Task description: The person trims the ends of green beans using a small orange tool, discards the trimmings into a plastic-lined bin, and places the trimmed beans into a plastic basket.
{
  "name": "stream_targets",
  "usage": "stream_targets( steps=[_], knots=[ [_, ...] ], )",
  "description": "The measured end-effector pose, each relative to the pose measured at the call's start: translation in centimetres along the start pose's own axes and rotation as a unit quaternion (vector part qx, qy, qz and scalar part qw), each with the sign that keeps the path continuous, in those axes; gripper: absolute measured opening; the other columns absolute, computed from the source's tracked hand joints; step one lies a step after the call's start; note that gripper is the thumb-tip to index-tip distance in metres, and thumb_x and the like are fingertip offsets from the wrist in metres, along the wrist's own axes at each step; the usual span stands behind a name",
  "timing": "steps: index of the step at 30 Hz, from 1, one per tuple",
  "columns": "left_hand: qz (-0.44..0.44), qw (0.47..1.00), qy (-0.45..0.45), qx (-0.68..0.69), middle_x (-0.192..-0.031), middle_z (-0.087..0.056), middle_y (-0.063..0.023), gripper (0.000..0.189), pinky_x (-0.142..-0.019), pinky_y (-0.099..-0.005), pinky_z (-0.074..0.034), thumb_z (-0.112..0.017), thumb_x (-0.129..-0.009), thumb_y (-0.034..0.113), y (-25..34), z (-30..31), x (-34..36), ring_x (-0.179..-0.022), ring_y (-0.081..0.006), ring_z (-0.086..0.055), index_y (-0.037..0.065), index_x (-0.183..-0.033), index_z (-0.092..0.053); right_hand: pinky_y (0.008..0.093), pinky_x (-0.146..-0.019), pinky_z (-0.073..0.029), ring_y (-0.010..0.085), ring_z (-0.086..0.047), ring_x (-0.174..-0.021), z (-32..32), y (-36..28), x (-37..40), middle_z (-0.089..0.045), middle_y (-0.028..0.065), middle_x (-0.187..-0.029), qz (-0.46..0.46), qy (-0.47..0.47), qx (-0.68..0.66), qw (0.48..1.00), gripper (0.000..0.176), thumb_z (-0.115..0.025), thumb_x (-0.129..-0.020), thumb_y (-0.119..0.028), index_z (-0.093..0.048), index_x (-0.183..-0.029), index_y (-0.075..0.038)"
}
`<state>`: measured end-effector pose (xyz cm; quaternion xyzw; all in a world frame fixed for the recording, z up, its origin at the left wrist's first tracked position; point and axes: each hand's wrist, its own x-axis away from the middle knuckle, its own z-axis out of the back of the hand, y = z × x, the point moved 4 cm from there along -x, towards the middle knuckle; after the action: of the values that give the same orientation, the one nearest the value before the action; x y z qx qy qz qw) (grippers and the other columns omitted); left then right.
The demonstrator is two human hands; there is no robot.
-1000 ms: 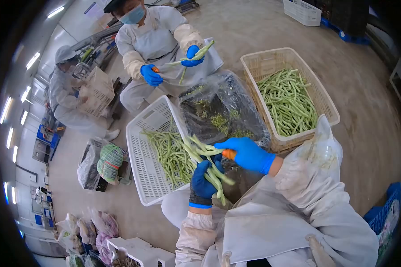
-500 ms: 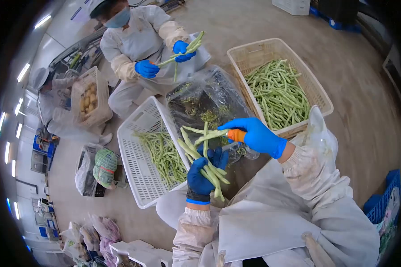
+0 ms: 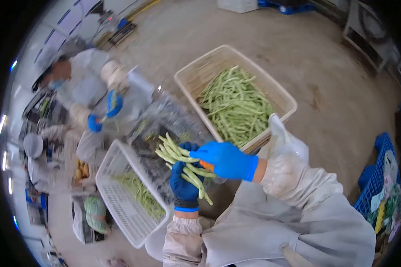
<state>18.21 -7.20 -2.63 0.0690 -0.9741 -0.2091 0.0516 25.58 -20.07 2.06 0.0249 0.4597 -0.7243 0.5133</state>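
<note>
My left hand [image 3: 185, 184], in a dark blue glove, is closed around a small bunch of green beans [image 3: 193, 178] that stick out on both sides of the fingers. Just above it, my right hand [image 3: 229, 160], in a brighter blue glove, grips a tool with an orange handle [image 3: 206, 165]; its working end is hidden. The right fingertips touch the upper beans of the bunch. Beyond the right hand stands a beige crate [image 3: 189, 95] with a heap of long beans [image 3: 236, 107]. A white slotted crate [image 3: 116, 196] with fewer beans [image 3: 140, 193] sits to the left.
Clear plastic sheeting [image 3: 178, 118] with green scraps lies between the crates. Across from me, a person [image 3: 91, 89] in white holds beans in blue gloves. Another worker [image 3: 35, 155] sits farther left. A green bundle [image 3: 96, 213] is on the floor; a blue basket [image 3: 381, 178] stands right.
My view has swung right, so crates and co-workers appear farther left. The right hand has come closer to the left, down onto the bunch of beans. Both hands keep their hold.
</note>
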Motion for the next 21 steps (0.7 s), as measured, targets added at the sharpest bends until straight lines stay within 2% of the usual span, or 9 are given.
stream_targets(
  steps=[3,7,9,10,14,15,17,18,21],
  knots=[
    [-0.019,0.999,-0.013,-0.044,-0.136,-0.041,-0.0162,0.048,-0.106,-0.0419,-0.03,-0.042,-0.09,0.014,-2.2,0.2,-4.2,-0.123,-0.0275,-0.041,0.002,-0.136,-0.033,0.0405,-0.063,-0.047,0.0293,-0.057,-0.074,0.2,2.9,1.6,-0.057,0.0101,-0.081,-0.018,0.019,0.074,0.997,0.031,-0.056,-0.082,-0.016,-0.057,-0.112,-0.011],
    [0.051,0.998,-0.027,-0.03,-0.13,-0.046,-0.0148,0.047,-0.105,-0.0417,-0.033,-0.042,-0.089,0.013,-3.8,2.0,-9.4,-0.118,-0.0269,-0.046,0.002,-0.135,-0.035,0.0373,-0.072,-0.048,0.0288,-0.058,-0.087,1.8,4.2,2.1,-0.058,0.0095,-0.1,-0.11,-0.027,0.148,0.983,0.043,-0.06,-0.077,-0.009,-0.054,-0.119,-0.007],
    [0.072,0.997,-0.035,-0.021,-0.123,-0.051,-0.0128,0.046,-0.103,-0.0414,-0.036,-0.043,-0.089,0.012,-4.3,2.0,-12.0,-0.111,-0.0254,-0.051,0.002,-0.133,-0.037,0.0382,-0.075,-0.048,0.03,-0.058,-0.09,3.1,3.5,2.3,-0.057,0.0127,-0.107,-0.056,0.107,0.161,0.98,0.044,-0.061,-0.076,-0.01,-0.054,-0.119,-0.004],
    [0.044,0.998,0.036,-0.04,-0.117,-0.054,-0.0109,0.043,-0.102,-0.0427,-0.038,-0.043,-0.089,0.012,-4.4,2.4,-13.2,-0.108,-0.0243,-0.053,0.003,-0.131,-0.04,0.0391,-0.077,-0.047,0.0311,-0.058,-0.093,3.3,3.1,2.5,-0.056,0.0153,-0.111,-0.024,0.111,0.129,0.985,0.045,-0.063,-0.075,-0.009,-0.054,-0.119,0.0],
    [0.084,0.984,0.082,-0.133,-0.119,-0.052,-0.0102,0.04,-0.103,-0.041,-0.039,-0.047,-0.089,0.01,-5.8,2.7,-17.8,-0.108,-0.0233,-0.054,0.005,-0.128,-0.043,0.038,-0.077,-0.046,0.0293,-0.055,-0.092,3.0,2.7,2.4,-0.054,0.0144,-0.106,0.014,0.104,0.074,0.992,0.042,-0.057,-0.076,-0.012,-0.053,-0.115,0.003],
    [0.086,0.975,-0.043,-0.198,-0.121,-0.052,-0.01,0.037,-0.102,-0.0387,-0.04,-0.047,-0.09,0.01,-6.4,3.4,-18.8,-0.108,-0.0223,-0.054,0.008,-0.127,-0.043,0.038,-0.077,-0.046,0.0293,-0.055,-0.092,2.7,3.0,2.6,-0.054,0.0144,-0.106,0.01,0.102,0.073,0.992,0.042,-0.057,-0.076,-0.012,-0.053,-0.115,0.003],
    [0.132,0.941,-0.183,-0.253,-0.115,-0.053,-0.0094,0.033,-0.096,-0.0386,-0.042,-0.045,-0.092,0.009,-7.2,6.4,-21.1,-0.107,-0.0224,-0.052,0.011,-0.125,-0.045,0.0369,-0.075,-0.045,0.028,-0.055,-0.089,2.2,3.2,2.7,-0.053,0.014,-0.104,-0.008,0.036,0.04,0.999,0.044,-0.058,-0.075,-0.013,-0.053,-0.116,0.004],
    [0.087,0.824,-0.154,-0.539,-0.109,-0.053,-0.0087,0.033,-0.09,-0.039,-0.043,-0.046,-0.091,0.008,-7.4,7.8,-22.0,-0.104,-0.023,-0.051,0.011,-0.124,-0.046,0.0369,-0.075,-0.045,0.028,-0.055,-0.089,2.4,3.1,2.6,-0.053,0.014,-0.104,-0.012,0.032,0.039,0.999,0.044,-0.058,-0.075,-0.013,-0.053,-0.116,0.004],
    [0.163,0.887,-0.093,-0.422,-0.103,-0.052,-0.0081,0.035,-0.087,-0.0408,-0.043,-0.047,-0.09,0.009,-5.3,9.1,-22.2,-0.101,-0.0241,-0.049,0.014,-0.124,-0.046,0.0357,-0.072,-0.045,0.0269,-0.055,-0.084,2.2,3.2,2.7,-0.054,0.0123,-0.097,-0.067,-0.004,-0.007,0.998,0.038,-0.057,-0.075,-0.014,-0.055,-0.109,0.003]
  ],
)
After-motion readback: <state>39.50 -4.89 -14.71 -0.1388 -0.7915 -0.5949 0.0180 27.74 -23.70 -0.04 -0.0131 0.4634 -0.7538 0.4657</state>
